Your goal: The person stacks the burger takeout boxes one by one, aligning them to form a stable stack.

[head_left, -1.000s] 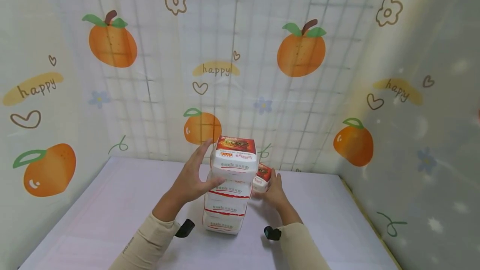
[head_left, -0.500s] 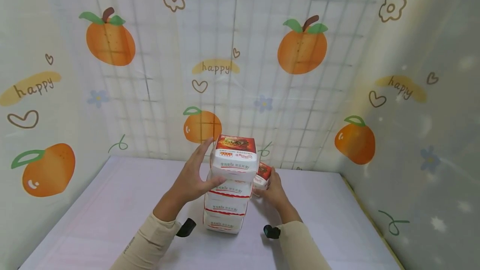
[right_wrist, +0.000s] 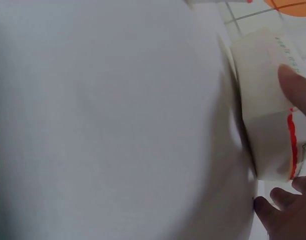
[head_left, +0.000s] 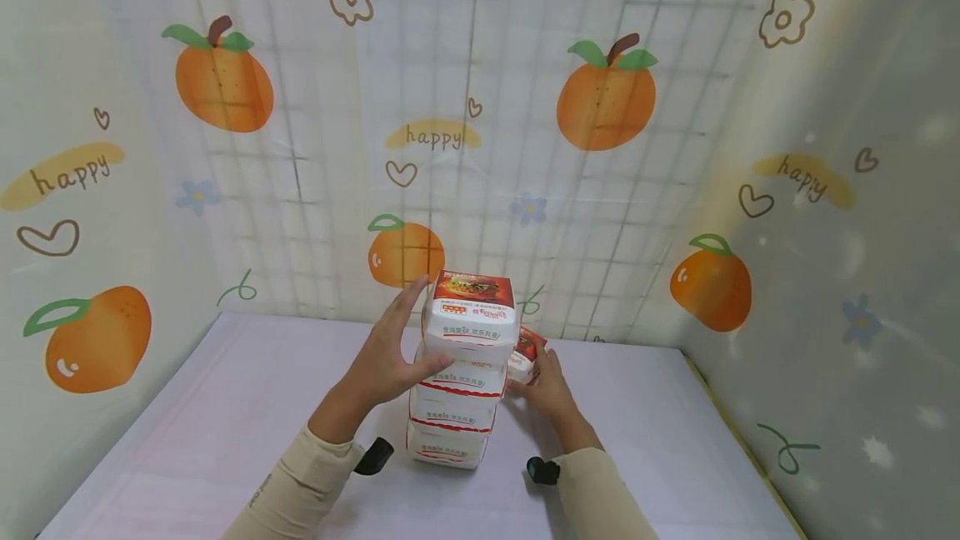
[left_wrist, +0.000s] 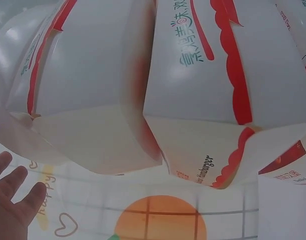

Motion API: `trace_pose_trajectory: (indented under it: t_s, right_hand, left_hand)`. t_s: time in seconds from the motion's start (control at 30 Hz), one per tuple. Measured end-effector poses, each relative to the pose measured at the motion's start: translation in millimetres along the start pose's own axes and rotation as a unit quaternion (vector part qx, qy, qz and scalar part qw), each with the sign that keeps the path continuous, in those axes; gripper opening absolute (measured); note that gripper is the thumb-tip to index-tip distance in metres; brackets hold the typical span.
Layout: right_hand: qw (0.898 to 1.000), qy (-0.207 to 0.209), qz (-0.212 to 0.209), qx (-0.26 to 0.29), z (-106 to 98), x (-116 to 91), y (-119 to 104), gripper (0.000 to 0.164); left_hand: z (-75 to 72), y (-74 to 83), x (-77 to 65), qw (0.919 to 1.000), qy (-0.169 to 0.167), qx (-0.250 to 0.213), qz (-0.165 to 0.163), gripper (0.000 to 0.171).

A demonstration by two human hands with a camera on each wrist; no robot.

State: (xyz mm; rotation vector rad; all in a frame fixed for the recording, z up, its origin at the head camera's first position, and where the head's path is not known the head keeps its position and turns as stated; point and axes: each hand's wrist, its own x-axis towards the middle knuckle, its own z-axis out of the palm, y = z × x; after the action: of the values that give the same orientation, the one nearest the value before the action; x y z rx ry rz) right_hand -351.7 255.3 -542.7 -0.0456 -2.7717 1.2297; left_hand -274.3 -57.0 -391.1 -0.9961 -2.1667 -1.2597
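A tall stack of white paper hamburger boxes [head_left: 450, 419] stands upright on the table, several boxes high. The top box [head_left: 471, 319] has a red lid panel with a burger picture. My left hand [head_left: 378, 361] spreads around the stack's upper left, thumb across the front and fingers extended beside it; in the left wrist view the fingertips [left_wrist: 35, 197] show apart from the boxes. Behind the stack on the right, my right hand [head_left: 551, 390] holds another hamburger box [head_left: 522, 363], partly hidden by the stack. The right wrist view shows the thumb [right_wrist: 297, 87] on that box's side [right_wrist: 265, 95].
The white table [head_left: 637, 432] has a yellowish right edge [head_left: 738, 440]. A curtain [head_left: 510, 48] with printed oranges hangs right behind and along both sides. Black wrist cameras sit at both cuffs.
My right fingers have shifted slightly lower along the rear box, which has turned a little. My left hand and the stack stay in place.
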Motion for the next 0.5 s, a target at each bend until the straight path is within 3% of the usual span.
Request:
trace_pose_trajectory:
  t_s: [0.37, 0.5]
  right_hand:
    - [1.000, 0.007, -0.012, 0.000, -0.5, -2.3, -1.1, 0.097]
    - [0.999, 0.025, -0.036, -0.009, -0.3, -2.4, 1.8, 0.091]
  left_hand:
    - [1.3, 0.7, 0.2, 1.0000, 0.000, 0.006, 0.004, 0.098]
    - [2.0, -0.3, -0.3, 1.0000, 0.000, 0.007, 0.006, 0.098]
